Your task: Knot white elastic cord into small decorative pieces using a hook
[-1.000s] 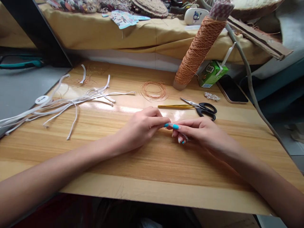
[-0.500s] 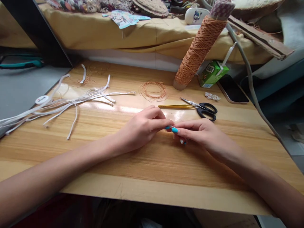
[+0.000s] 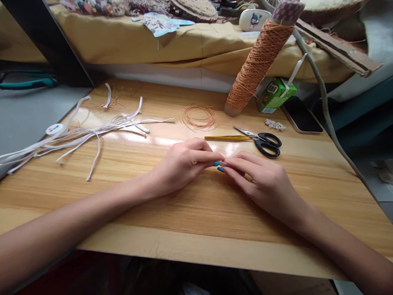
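Observation:
My left hand [image 3: 192, 162] and my right hand [image 3: 260, 172] meet over the wooden table, fingertips close together. Between them a short stretch of white cord [image 3: 222, 163] shows; the fingers cover the rest. Thumb and fingers of my left hand pinch one end, and those of my right hand pinch the other. Just beyond the hands lie gold tweezers [image 3: 227, 138] and black-handled scissors [image 3: 267, 144], the blades touching or nearly touching the tweezers. A loose coil of thin orange thread [image 3: 199, 117] rests farther back.
White cords [image 3: 92, 133] spread over the table's left side. A tall spool of orange thread [image 3: 256, 67] leans at the back, near a green drink carton [image 3: 276, 95], a phone [image 3: 301, 114] and a small white beaded piece [image 3: 274, 124]. A grey cable [image 3: 327, 110] runs down the right.
My right hand has turned over, its back now facing up and its fingers closing nearer the left fingertips. The white bit below its fingers is now hidden. My left hand has hardly moved.

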Motion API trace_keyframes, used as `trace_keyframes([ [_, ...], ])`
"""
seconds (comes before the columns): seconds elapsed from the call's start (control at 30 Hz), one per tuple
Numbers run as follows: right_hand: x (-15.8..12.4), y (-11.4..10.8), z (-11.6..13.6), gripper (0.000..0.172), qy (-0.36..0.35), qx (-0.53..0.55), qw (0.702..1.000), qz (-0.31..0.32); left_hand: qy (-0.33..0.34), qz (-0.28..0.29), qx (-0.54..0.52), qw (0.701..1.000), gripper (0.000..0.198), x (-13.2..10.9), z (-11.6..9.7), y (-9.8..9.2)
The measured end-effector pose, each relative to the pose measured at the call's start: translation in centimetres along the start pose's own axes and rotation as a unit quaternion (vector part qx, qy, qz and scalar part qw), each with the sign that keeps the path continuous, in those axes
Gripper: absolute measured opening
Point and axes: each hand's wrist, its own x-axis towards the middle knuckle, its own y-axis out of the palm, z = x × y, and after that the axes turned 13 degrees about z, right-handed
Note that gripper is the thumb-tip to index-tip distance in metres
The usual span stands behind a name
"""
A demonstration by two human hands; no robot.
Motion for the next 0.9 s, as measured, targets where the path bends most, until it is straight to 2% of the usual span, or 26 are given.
trace_keyframes([
  [0.2,-0.06,0.11,-0.07,0.018,-0.029,-0.099,0.995,0.010,-0.004,0.008,0.006,1.000,0.020,0.08,0.02,0.15],
  [0.63,-0.08,-0.14,-0.24,0.015,-0.026,-0.132,0.991,0.002,0.058,-0.014,0.148,0.987,0.019,-0.12,0.04,0.14],
  [0.9,-0.09,-0.09,-0.33,0.017,-0.028,-0.119,0.992,0.000,0.055,-0.001,0.211,0.976,0.019,-0.15,0.17,0.20],
])
